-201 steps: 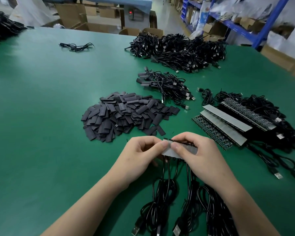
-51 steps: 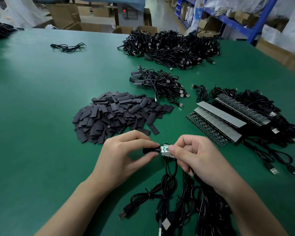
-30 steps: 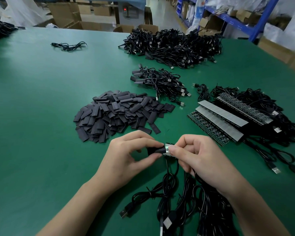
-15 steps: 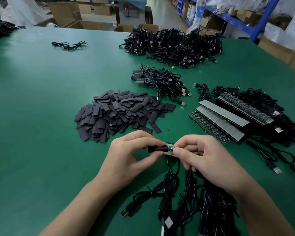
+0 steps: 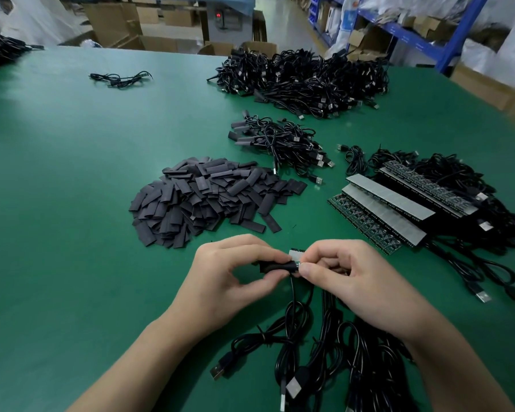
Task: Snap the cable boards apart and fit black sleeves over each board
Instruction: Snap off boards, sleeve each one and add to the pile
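Left hand [image 5: 235, 275] pinches a black sleeve [image 5: 275, 267] near the front edge of the table [image 5: 72, 203]. Keep it square and slide it rightward over the board [image 5: 295, 253], seemingly half covered, which the right hand [image 5: 351, 278] pinches steady, cable [image 5: 292, 292] unkinked.

Single wide-angle view from head height, facing forward and down across a green table [image 5: 72, 203]. Very near the left hand [image 5: 229, 281] and right hand [image 5: 354, 281], low at centre; blue shelving [image 5: 461, 31] far off at upper right, straight lines bowed toward the edges.
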`<state>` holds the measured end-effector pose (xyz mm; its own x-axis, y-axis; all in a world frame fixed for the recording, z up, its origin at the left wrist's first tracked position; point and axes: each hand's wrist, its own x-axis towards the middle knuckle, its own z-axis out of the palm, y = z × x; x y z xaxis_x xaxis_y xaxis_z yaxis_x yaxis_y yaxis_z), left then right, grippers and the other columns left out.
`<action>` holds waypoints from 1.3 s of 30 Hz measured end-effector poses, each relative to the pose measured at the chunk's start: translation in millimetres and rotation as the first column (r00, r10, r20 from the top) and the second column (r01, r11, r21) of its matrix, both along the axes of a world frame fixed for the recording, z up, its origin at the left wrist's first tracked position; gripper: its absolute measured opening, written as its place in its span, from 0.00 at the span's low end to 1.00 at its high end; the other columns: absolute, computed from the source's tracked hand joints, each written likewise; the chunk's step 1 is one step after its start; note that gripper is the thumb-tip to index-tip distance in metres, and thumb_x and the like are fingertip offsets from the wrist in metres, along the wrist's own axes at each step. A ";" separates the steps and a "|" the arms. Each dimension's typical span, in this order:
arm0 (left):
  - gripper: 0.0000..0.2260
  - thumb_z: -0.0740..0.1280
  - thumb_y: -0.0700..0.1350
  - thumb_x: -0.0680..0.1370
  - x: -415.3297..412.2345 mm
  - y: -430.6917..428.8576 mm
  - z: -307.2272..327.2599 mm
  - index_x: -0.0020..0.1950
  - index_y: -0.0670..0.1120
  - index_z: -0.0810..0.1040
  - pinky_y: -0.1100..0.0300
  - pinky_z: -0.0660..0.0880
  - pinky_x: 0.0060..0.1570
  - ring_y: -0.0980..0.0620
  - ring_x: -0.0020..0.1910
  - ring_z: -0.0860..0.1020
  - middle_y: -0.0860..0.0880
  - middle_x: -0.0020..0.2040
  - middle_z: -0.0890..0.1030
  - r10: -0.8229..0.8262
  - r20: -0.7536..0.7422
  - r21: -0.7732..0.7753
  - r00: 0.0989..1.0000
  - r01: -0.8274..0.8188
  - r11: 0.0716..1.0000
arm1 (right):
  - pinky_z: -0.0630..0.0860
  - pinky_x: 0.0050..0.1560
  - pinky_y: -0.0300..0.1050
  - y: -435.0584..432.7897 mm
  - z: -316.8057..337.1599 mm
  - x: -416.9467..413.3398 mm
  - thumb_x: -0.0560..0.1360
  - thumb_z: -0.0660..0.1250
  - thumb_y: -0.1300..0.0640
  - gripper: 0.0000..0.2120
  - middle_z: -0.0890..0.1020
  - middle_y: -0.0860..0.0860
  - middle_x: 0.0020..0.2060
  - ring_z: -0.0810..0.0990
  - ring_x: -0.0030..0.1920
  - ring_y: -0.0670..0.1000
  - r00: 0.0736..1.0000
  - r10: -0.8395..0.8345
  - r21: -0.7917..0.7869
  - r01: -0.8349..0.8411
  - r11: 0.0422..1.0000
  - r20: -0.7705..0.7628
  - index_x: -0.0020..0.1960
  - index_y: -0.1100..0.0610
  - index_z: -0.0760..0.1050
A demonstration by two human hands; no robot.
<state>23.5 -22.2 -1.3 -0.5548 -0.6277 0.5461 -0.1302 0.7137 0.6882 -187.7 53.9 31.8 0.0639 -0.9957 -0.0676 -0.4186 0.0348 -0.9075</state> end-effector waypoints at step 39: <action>0.08 0.78 0.43 0.75 0.8 0.9 0.7 0.53 0.47 0.88 0.64 0.79 0.47 0.59 0.44 0.84 0.55 0.45 0.86 0.037 0.045 0.003 0.998 -0.037 0.999 | 0.64 0.34 0.38 4.7 1.8 3.0 0.79 0.71 0.54 0.07 0.69 0.46 0.28 0.66 0.31 0.44 0.993 -0.048 -0.069 0.041 0.997 -0.106 0.42 0.52 0.81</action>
<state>24.2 -21.3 -0.6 -0.5547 -0.6506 0.5187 -0.1872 0.7050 0.6841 -184.7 58.6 33.6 0.0152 -0.9999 -0.0048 -0.5131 -0.0037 -0.8583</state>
